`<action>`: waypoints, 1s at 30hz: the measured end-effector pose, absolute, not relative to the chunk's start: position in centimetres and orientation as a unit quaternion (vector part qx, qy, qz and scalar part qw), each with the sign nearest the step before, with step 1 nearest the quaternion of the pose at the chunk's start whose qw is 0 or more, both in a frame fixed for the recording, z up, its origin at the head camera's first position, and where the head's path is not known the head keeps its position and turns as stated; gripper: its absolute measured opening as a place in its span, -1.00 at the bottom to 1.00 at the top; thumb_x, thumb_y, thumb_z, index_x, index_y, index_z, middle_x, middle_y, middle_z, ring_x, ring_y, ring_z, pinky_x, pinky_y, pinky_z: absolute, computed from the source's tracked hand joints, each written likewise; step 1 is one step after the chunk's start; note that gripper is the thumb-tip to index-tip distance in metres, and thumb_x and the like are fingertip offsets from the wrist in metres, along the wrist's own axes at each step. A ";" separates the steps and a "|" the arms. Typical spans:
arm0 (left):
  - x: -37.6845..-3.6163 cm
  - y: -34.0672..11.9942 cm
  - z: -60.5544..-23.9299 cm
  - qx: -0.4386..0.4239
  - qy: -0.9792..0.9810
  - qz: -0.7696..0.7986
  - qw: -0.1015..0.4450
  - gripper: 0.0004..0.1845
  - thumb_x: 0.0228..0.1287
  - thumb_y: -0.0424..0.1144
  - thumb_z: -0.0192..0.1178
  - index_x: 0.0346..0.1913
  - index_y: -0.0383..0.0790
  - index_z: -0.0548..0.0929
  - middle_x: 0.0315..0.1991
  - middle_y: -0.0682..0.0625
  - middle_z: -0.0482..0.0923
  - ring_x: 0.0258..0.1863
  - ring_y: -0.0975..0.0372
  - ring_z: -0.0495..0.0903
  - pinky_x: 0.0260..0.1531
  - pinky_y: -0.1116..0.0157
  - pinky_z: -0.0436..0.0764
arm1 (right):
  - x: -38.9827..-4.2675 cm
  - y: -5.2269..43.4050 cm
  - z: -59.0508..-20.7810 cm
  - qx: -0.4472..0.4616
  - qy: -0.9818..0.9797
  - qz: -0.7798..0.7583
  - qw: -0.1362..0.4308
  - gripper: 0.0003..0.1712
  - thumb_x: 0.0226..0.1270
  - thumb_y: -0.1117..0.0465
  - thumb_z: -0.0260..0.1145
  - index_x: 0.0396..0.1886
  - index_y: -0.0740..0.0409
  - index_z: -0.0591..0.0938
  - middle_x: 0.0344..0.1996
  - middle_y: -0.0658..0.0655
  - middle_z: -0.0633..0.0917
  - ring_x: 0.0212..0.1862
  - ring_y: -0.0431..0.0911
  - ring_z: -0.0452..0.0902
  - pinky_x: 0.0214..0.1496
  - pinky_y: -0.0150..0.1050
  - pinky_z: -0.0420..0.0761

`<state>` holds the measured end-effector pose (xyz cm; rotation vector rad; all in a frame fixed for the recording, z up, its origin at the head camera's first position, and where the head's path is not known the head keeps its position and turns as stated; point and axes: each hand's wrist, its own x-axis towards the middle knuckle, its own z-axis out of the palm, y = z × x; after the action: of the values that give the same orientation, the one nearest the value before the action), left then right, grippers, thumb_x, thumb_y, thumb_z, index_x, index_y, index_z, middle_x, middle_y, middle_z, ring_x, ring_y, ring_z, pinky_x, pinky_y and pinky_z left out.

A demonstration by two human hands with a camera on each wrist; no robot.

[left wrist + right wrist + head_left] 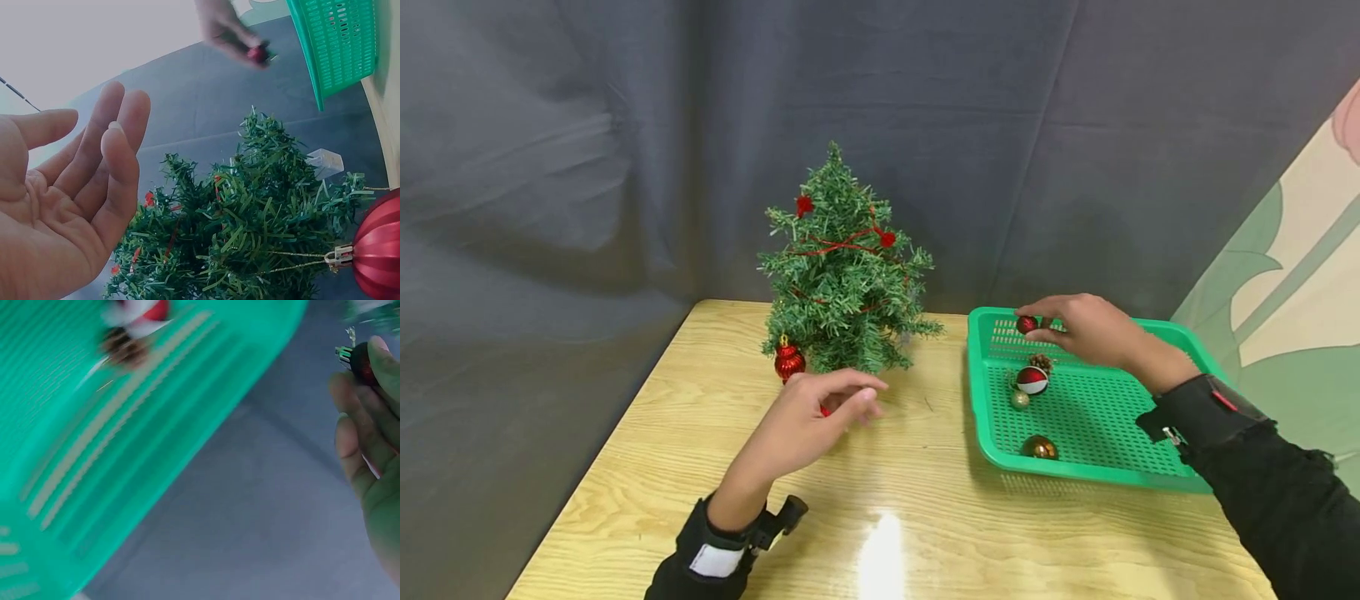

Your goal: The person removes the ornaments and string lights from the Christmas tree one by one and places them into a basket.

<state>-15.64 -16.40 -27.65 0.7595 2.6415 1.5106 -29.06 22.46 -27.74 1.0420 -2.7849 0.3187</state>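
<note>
The left hand (808,421) hovers over the wooden table (880,533) in front of the small tree (844,271), palm up in the left wrist view, fingers straight and close together, holding nothing; a small red spot shows just beneath its fingers in the head view, too small to identify. Both forearms wear black sleeves with wrist-mounted devices, and the right sleeve is cut off by the lower right frame edge. To the right stands a green perforated tray (992,450), its far right corner hidden behind the right arm. The tray holds a bronze ball (1040,447) near the front wall, then a small pale gold ball (1020,399), a red-and-white ball (1032,380) just beside it, and a pine cone (1041,362) touching the red-and-white ball from behind. Above the tray's far left portion, the right hand (1086,327) pinches a small red bauble (1026,324) between thumb and fingertips; the bauble is clear of the tray floor. In the right wrist view, its metal cap projects away from the fingers toward the upper left, so the cap-to-body axis lies along that line; this view is motion-blurred and the tray contents are indistinct. Farther back, a ribbed red ornament (789,362) hangs from the tree's lowest left branch, and a red cord with bows (850,242) winds through the upper branches. A dark grey cloth backdrop (625,125) closes the scene.
</note>
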 end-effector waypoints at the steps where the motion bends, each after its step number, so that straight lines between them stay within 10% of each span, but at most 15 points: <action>1: -15.6 -16.4 -27.6 0.240 0.843 0.481 0.002 -0.78 0.50 -0.12 0.11 0.05 0.06 0.71 -0.27 0.06 0.78 -0.38 0.39 0.68 -0.43 0.32 0.64 | -29.4 23.1 -28.1 0.342 -0.933 0.098 0.060 -0.55 0.22 0.16 0.47 0.12 0.13 0.70 -0.03 0.10 0.77 -0.19 -0.09 0.71 -0.20 -0.13 0.64; 13: -15.5 -16.6 -27.2 0.236 0.849 0.472 -0.004 -0.79 0.49 -0.15 0.13 0.03 0.10 0.71 -0.33 0.20 0.73 -0.40 0.39 0.65 -0.45 0.29 0.63 | -32.4 27.8 -34.2 0.308 -0.941 0.024 -0.139 -0.61 0.21 0.12 0.47 0.00 0.20 0.74 -0.16 0.14 0.77 -0.31 -0.13 0.64 -0.29 -0.16 0.62; 23: -15.4 -16.8 -27.2 0.234 0.846 0.479 0.000 -0.79 0.50 -0.14 0.12 0.04 0.10 0.70 -0.31 0.17 0.74 -0.38 0.39 0.67 -0.45 0.32 0.64 | -33.5 29.2 -36.1 0.310 -0.933 0.016 -0.181 -0.94 0.19 0.15 0.49 -0.43 -0.05 0.73 -0.50 -0.12 0.67 -0.46 -0.27 0.45 -0.40 -0.26 0.47; 30: -15.5 -17.1 -27.2 0.238 0.841 0.485 -0.005 -0.79 0.50 -0.14 0.12 0.03 0.09 0.71 -0.32 0.14 0.74 -0.39 0.38 0.68 -0.46 0.32 0.65 | -33.6 29.7 -36.2 0.292 -0.939 0.032 -0.177 -0.84 0.16 0.09 0.49 -0.30 0.04 0.77 -0.31 0.03 0.77 -0.30 -0.10 0.65 -0.28 -0.12 0.62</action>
<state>-15.50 -17.06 -27.19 0.7503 2.6519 1.5298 -33.56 29.65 -36.19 1.0378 -3.3384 0.1126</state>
